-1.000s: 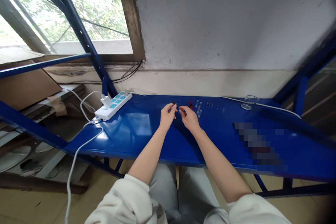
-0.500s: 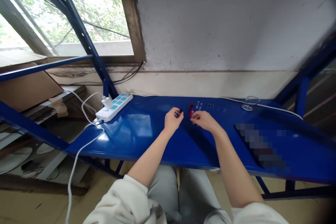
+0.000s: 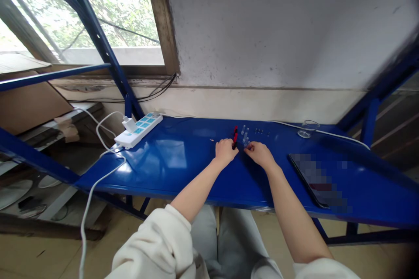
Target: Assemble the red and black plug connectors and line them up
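Note:
My left hand (image 3: 224, 151) rests on the blue metal shelf (image 3: 176, 157) with its fingers curled beside a small red and black part (image 3: 235, 136). My right hand (image 3: 258, 153) lies just to the right, fingertips pinched next to several small clear pieces (image 3: 245, 133). What either hand holds is too small to make out. A row of tiny dark parts (image 3: 260, 131) sits a little further back on the shelf.
A white power strip (image 3: 139, 129) with a plugged charger and white cable (image 3: 94, 183) lies at the shelf's left end. A small glass dish (image 3: 306, 129) stands at the back right. A dark flat device (image 3: 317, 178) lies at the right. Behind is a wall and a window.
Both hands have moved right and slightly back toward the red part and clear pieces; earlier they were pinched together over a small dark piece, then drew apart.

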A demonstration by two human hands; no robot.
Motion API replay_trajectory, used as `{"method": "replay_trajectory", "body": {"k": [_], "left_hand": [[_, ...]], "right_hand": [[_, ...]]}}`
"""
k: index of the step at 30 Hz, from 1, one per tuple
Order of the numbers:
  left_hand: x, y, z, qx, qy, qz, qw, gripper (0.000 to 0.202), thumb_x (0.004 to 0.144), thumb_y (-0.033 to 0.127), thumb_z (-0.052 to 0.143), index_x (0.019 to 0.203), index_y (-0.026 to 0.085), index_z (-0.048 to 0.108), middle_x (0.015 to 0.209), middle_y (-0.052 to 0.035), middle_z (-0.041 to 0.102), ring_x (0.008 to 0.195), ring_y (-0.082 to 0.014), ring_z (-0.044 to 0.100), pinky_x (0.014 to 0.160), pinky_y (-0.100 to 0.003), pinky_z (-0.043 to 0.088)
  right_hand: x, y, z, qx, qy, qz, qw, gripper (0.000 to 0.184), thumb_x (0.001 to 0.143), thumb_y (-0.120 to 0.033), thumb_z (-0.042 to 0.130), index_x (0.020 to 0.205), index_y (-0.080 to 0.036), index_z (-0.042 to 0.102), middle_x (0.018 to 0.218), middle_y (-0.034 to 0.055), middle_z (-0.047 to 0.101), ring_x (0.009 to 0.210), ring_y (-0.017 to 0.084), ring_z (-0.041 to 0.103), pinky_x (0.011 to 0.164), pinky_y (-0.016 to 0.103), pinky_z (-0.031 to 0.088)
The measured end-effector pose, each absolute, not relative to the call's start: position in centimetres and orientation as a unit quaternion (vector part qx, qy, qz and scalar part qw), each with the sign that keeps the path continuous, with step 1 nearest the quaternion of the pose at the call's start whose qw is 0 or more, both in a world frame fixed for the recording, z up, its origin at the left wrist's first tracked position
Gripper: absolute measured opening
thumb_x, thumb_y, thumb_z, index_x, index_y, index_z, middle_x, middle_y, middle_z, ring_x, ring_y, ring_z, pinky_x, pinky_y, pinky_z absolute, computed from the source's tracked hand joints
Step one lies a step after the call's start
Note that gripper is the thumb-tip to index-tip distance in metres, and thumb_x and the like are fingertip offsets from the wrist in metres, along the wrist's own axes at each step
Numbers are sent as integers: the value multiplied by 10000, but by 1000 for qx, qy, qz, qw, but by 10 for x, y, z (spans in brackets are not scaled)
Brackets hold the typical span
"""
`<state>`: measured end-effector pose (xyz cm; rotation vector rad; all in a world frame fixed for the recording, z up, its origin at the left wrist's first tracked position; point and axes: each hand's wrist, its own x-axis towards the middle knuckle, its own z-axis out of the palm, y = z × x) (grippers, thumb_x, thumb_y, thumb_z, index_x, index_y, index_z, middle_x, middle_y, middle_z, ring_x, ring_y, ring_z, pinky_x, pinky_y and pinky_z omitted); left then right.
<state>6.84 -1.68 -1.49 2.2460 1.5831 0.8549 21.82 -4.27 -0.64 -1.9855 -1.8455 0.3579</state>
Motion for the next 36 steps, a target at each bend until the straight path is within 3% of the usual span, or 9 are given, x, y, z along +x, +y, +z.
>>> {"method": "replay_trajectory", "body": {"k": [4, 7, 12, 15, 19, 26, 31, 36], "left_hand": [[67, -21, -13, 773, 547, 294, 128, 128, 664, 260, 613, 664, 183, 511, 689, -45, 566, 738, -214, 538, 691, -329, 391], [62, -28, -2, 780, 531, 315, 106, 233, 675, 307, 631, 840, 191, 513, 765, -42, 573, 776, -214, 532, 706, -326, 388], [52, -43, 11, 845, 452, 282, 28, 342, 783, 250, 508, 1121, 217, 477, 956, -72, 571, 908, -220, 506, 752, -316, 383], [49, -46, 7, 873, 433, 226, 9, 376, 821, 214, 432, 1196, 206, 461, 967, -88, 572, 920, -221, 507, 763, -316, 393], [48, -42, 0, 871, 440, 216, 29, 340, 832, 170, 392, 1144, 214, 521, 954, -84, 579, 907, -199, 524, 755, -293, 412], [30, -17, 3, 824, 406, 362, 160, 137, 760, 174, 523, 846, 224, 618, 813, -31, 612, 754, -153, 563, 690, -256, 436], [-8, 2, 4, 694, 428, 534, 225, 138, 765, 270, 521, 857, 190, 586, 743, -21, 599, 618, -109, 552, 601, -225, 447], [-30, 2, -4, 596, 463, 599, 269, 165, 749, 302, 538, 835, 166, 575, 696, -24, 610, 637, -110, 573, 601, -215, 444]], "right_hand": [[219, -43, -11, -708, -668, 115, 198, 159, 736, -330, 545, 777, -187, 599, 680, 43, 606, 602, 147, 548, 483, 220, 291], [221, -42, -14, -703, -675, 106, 197, 164, 747, -336, 543, 799, -189, 595, 692, 45, 603, 597, 144, 543, 483, 220, 289], [221, -43, -16, -702, -681, 94, 184, 151, 754, -325, 535, 811, -194, 585, 694, 41, 600, 618, 149, 545, 494, 220, 294], [219, -44, -15, -705, -679, 97, 182, 149, 761, -322, 523, 802, -191, 581, 695, 48, 600, 632, 157, 550, 497, 222, 295], [218, -48, -13, -701, -682, 102, 180, 129, 766, -300, 515, 781, -185, 571, 698, 57, 600, 631, 164, 551, 502, 230, 297], [213, -58, 6, -641, -725, 137, 213, 159, 804, -302, 446, 729, -187, 526, 590, 15, 556, 508, 124, 480, 489, 226, 288], [186, -52, 35, -599, -738, 115, 291, 197, 800, -362, 443, 707, -201, 506, 587, 2, 555, 528, 125, 490, 497, 225, 303], [146, -24, 37, -624, -709, 56, 324, 192, 792, -373, 470, 730, -202, 531, 588, 9, 565, 550, 136, 519, 487, 225, 290]]}}
